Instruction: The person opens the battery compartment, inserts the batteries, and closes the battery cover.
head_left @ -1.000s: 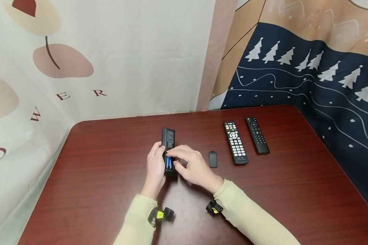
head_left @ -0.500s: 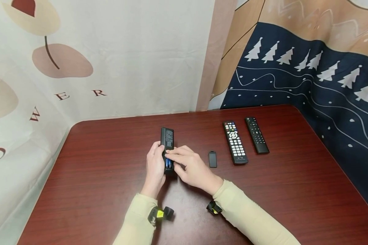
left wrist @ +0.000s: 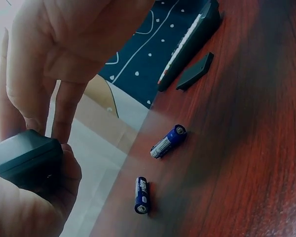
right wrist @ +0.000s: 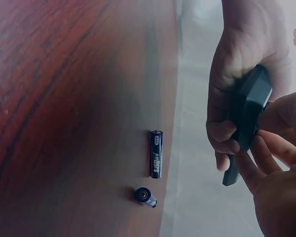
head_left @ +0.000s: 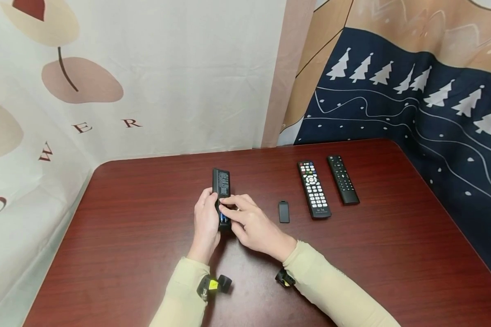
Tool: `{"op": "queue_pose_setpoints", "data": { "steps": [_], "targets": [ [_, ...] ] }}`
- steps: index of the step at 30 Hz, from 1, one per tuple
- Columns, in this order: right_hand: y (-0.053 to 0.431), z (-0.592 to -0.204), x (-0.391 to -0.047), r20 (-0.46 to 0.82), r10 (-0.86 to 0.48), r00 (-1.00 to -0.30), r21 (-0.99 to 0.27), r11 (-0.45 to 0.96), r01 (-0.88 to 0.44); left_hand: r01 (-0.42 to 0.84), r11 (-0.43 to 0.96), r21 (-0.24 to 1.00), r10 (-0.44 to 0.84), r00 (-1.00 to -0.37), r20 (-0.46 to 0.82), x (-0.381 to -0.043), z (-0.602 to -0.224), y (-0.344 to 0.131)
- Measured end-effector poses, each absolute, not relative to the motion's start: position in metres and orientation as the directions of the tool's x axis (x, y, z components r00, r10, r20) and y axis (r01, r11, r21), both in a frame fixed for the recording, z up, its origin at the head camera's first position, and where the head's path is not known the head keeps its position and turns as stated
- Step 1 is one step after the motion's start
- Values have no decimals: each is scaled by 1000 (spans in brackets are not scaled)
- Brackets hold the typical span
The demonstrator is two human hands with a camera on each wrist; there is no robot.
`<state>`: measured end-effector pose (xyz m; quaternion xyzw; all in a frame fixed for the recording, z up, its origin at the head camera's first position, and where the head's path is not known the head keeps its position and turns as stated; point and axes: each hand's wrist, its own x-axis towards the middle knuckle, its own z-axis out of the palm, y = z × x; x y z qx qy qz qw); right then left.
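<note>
My left hand [head_left: 206, 220] grips a black remote control [head_left: 221, 181] from its left side, back face up. Its battery compartment is uncovered, and blue batteries [head_left: 222, 218] show inside, partly behind my fingers. My right hand [head_left: 259, 227] reaches in from the right, its index and middle fingertips touching the compartment area and its thumb by the remote's near right edge. On the table beneath lie two loose blue batteries, one slanted battery [left wrist: 168, 141] and another battery [left wrist: 142, 195]; my hands hide them from the head view. A small dark battery cover [head_left: 284, 212] lies right of my right hand.
Farther right on the reddish-brown table [head_left: 139, 254] lie a black remote with white buttons [head_left: 314, 190] and a slimmer black remote [head_left: 343, 180]. Behind the table hang a pale curtain [head_left: 188, 81] and a dark blue tree-patterned cloth [head_left: 393, 104].
The held remote and both hands have shifted slightly left and away. My right fingertips now cover more of the batteries in the compartment than a second ago.
</note>
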<state>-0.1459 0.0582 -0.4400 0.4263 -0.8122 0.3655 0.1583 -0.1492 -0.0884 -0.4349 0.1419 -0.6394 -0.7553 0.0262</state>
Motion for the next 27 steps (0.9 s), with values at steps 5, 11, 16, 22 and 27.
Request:
{"op": "queue_pose_setpoints", "data": {
  "steps": [5,11,16,22,27],
  "targets": [
    [57,-441,-150,588,-562,-582,-496,318,-808,-145,-167,975,-231,-956,-182,-149,-434,-89],
    [62,-442,-152,567,-558,-606,-551,290,-782,-137,-172,976,-213,-962,-173,-149,-434,-89],
    [67,-443,-154,552,-560,-618,-573,285,-769,-143,-193,971,-172,-969,-177,-149,-435,-89],
    [70,-441,-154,568,-547,-615,-581,262,-770,-161,-169,972,-160,-969,-188,-149,-435,-88],
    [72,-441,-155,574,-528,-626,-580,277,-766,-164,-166,972,-154,-970,-190,-149,-436,-89]
  ]
}}
